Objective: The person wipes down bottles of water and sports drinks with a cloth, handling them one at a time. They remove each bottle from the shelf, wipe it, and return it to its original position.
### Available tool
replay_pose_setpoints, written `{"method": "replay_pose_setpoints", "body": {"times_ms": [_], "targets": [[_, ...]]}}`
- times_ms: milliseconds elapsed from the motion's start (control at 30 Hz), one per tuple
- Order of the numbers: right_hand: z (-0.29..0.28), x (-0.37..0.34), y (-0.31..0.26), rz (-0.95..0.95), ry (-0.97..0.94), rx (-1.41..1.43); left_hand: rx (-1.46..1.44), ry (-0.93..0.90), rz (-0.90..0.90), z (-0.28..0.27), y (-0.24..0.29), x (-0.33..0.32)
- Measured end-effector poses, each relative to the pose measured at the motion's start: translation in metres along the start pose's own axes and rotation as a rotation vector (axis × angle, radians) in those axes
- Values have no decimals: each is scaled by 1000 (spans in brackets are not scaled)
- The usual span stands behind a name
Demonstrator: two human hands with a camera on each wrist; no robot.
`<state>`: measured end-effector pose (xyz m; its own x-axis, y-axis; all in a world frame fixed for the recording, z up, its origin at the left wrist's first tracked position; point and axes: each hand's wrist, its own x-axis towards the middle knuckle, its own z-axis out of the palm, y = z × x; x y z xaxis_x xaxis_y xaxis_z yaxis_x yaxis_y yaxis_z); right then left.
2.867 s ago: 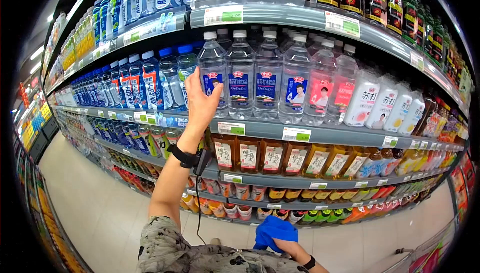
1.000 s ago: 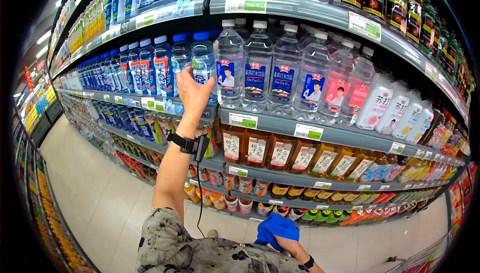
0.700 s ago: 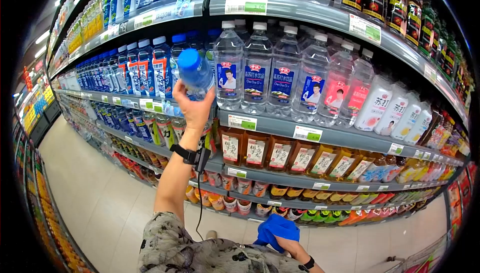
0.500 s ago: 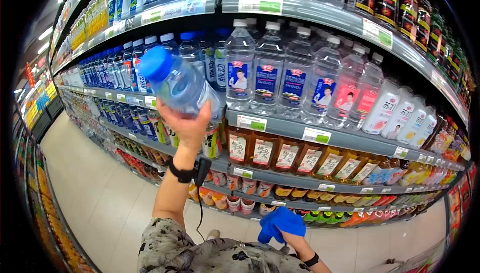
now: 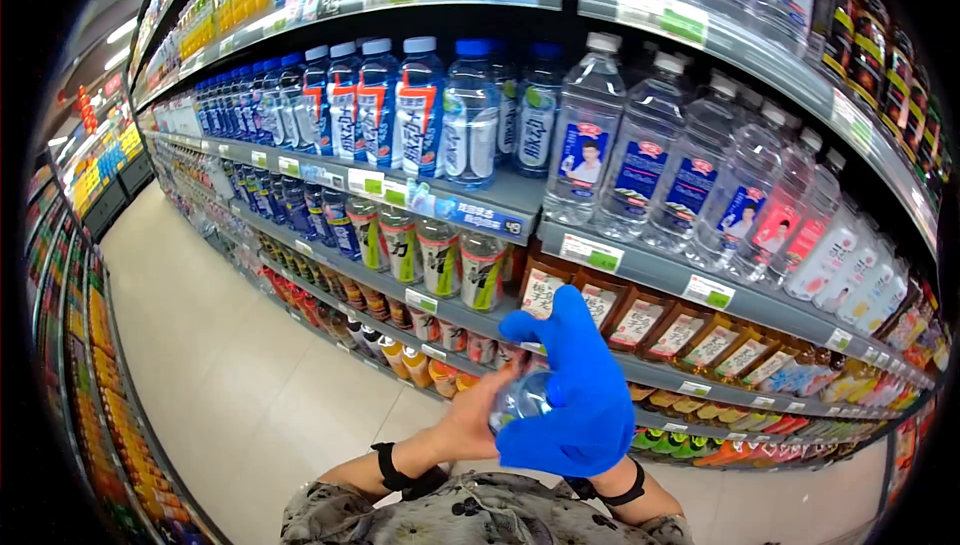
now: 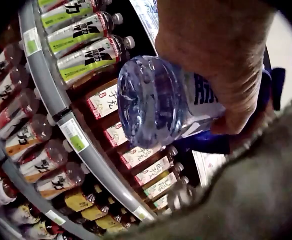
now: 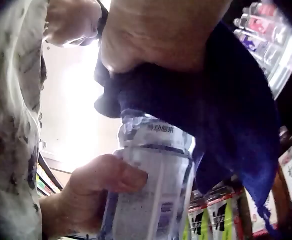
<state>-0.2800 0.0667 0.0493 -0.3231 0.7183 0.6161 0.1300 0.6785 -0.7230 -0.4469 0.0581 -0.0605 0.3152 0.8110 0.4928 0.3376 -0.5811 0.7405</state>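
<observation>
A: From the head camera, you've brought the bottle [image 5: 518,400] away from the shelf [image 5: 515,193] and down low in front of you. Half a second ago it hung tilted up by the shelf, with the blue cloth [image 5: 600,385] well apart from it; now the two meet.

B: So your work seems to have passed from reaching to handling the bottle with the cloth. What does your left wrist view show?

A: Your left hand [image 6: 223,65] is curled round the bottle's labelled part, and one wide end juts free of your fingers.

B: That hold should let you keep it steady. And your right wrist view?

A: Your left thumb lies along the bottle's side, and the bottle's other end goes under the cloth. Your right hand [image 7: 161,37] is above, but the cloth hides its fingers, so I can't tell how closed they are.
</observation>
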Motion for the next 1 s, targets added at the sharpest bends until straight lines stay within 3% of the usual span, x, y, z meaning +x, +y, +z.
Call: {"method": "replay_pose_setpoints", "body": {"times_ms": [133, 200, 233, 300, 333, 400, 433, 567, 633, 767, 833, 900, 933, 967, 1000], "targets": [[17, -16, 38, -82, -77, -262, 132, -49, -6, -6, -6, -12], [23, -26, 53, 78, -22, 68, 88, -67, -84, -15, -2, -13], [24, -25, 62, 82, -29, 67, 48, -88, -154, -19, -1, -14], [27, -21, 75, -203, -105, -130, -9, -118, -207, -23, -3, -15], [35, -23, 77, -204, -115, -127, -64, -154, -253, -24, -4, -16], [54, -27, 76, 263, 145, 783, -120, -123, -241, -27, -7, -20], [60, -26, 76, 328, 178, 882, -173, -102, -225, -28, -9, -22], [58, -6, 56, 19, -40, 197, -312, -45, -254, -25, -14, -28], [58, 6, 44, -65, -47, 48, -432, -26, -319, -31, -5, -24], [77, 13, 38, -184, 61, -135, -343, 79, -374, -39, 2, -21], [85, 11, 38, -216, 87, -165, -177, 320, -176, -40, -6, -18], [89, 1, 37, -128, 41, -293, -210, 370, -196, -43, -12, -12], [87, -6, 36, 91, -73, 128, -249, 428, -177, -44, -14, -11], [84, -3, 39, 90, -77, 132, -290, 485, -159, -45, -15, -11], [83, 3, 44, -122, -157, -22, -304, 483, -133, -46, -15, -11]]}}
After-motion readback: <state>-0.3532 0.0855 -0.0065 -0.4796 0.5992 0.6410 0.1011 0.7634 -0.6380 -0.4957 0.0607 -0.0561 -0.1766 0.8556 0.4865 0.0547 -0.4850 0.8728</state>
